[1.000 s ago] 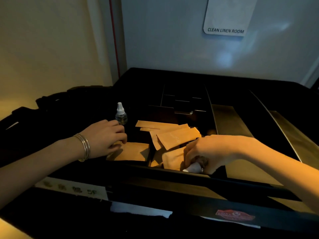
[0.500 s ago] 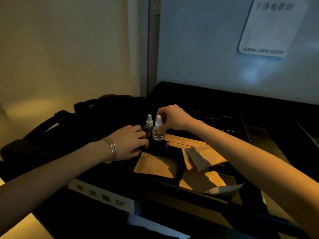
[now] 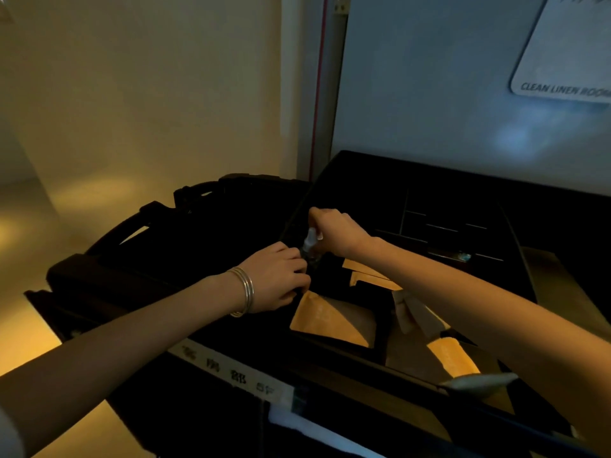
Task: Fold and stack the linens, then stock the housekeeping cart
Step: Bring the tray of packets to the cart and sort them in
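Note:
The black organiser tray point(image 3: 380, 170) on top of the housekeeping cart fills the middle of the view. My right hand point(image 3: 337, 231) reaches over it to the far left compartment, shut on a small clear bottle with a white cap point(image 3: 310, 242). My left hand point(image 3: 277, 280), with bangles on the wrist, sits just below the bottle, fingers curled on the tray's dark inner wall. Tan paper packets lie in the near compartments: one point(image 3: 325, 317) below my left hand, one point(image 3: 453, 357) under my right forearm. No linens are visible.
A dark bag point(image 3: 198, 223) hangs at the cart's left end. A white label strip point(image 3: 228, 368) runs along the cart's front edge. Behind the cart stands a pale door bearing a "CLEAN LINEN ROOM" sign point(image 3: 562, 89). A grey sachet point(image 3: 479, 381) lies at the tray's near right.
My right hand lifted a small bottle from the near right compartment and carried it to the far left one, beside the first bottle. My left hand stayed on the tray wall. The view shifted left.

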`<state>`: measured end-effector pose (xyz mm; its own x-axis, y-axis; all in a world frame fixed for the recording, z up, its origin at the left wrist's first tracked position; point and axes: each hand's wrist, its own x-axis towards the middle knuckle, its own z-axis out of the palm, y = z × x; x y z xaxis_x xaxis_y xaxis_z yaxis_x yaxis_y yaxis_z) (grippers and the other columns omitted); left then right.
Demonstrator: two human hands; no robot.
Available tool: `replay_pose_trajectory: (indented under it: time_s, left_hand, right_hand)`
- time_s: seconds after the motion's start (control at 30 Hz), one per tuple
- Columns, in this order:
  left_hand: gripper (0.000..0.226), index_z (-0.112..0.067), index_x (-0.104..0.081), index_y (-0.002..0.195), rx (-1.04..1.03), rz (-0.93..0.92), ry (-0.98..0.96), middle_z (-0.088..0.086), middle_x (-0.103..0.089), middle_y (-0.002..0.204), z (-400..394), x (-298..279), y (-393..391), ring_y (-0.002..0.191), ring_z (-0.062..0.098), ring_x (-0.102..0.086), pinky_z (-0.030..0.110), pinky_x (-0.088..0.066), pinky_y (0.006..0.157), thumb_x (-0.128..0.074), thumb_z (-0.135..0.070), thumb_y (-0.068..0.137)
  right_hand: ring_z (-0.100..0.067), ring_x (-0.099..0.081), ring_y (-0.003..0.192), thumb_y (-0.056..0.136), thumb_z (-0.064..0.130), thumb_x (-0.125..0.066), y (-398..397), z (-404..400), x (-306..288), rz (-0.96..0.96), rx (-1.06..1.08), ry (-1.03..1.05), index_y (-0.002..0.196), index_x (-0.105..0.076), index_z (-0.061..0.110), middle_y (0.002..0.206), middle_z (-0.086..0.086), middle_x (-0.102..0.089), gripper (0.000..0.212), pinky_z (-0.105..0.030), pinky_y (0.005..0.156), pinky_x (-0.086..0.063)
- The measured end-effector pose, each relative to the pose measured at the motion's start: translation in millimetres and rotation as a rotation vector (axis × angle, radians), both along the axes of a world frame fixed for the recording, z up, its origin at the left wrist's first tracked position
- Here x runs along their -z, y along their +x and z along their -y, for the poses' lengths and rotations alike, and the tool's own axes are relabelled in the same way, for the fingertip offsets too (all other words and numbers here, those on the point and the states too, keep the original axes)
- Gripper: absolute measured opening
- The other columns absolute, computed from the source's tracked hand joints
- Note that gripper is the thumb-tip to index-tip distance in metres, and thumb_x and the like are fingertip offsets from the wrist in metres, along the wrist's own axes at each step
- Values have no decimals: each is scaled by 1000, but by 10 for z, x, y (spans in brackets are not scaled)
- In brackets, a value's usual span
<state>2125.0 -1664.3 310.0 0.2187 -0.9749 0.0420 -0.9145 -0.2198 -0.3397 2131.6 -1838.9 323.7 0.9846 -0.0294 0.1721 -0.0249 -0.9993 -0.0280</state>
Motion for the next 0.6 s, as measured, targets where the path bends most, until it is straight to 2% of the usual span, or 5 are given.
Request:
replay_pose_trajectory:
  time_s: [0.13,0.27,0.37,0.5,0.6]
  left_hand:
    - [26,-24,-60,115,31,-13,-29,-2,-57,116,-11,20,8,113,19,-47,33,-32,97,-47,-30,93]
    - [29,-24,-56,119,-8,-11,37,-3,-54,117,-26,5,-3,115,18,-44,32,-34,95,-43,-35,95]
    - [28,-26,-56,118,-15,-35,71,-6,-52,119,-52,-39,-24,115,15,-41,29,-35,93,-43,-38,95]
    - [26,-27,-59,116,-9,-92,97,-8,-52,118,-129,-117,-31,117,12,-40,27,-35,94,-47,-36,95]
    - [20,-23,-66,106,39,-138,32,-4,-58,111,-208,-125,-56,112,17,-47,32,-40,90,-55,-30,91]
  right_hand:
    - [-21,-59,92,76,30,-75,-353,76,-211,47,-44,163,100,-52,16,100,0,-58,37,-35,74,-49]
    - [1,-58,75,80,25,-73,-848,26,-359,-318,-290,132,97,-68,15,84,9,-64,20,-13,71,-44]
    - [-11,-61,96,86,16,-66,-932,-49,-226,-538,-348,-46,114,-64,14,105,1,-66,29,-22,82,-47]
    - [-22,-40,128,82,12,-69,-874,-94,-41,-625,-437,-267,141,-39,25,143,0,-39,67,-39,99,-41]
    - [-10,-41,115,83,9,-68,-817,-137,-45,-650,-494,-362,147,-25,31,155,10,-16,80,-21,75,-41]
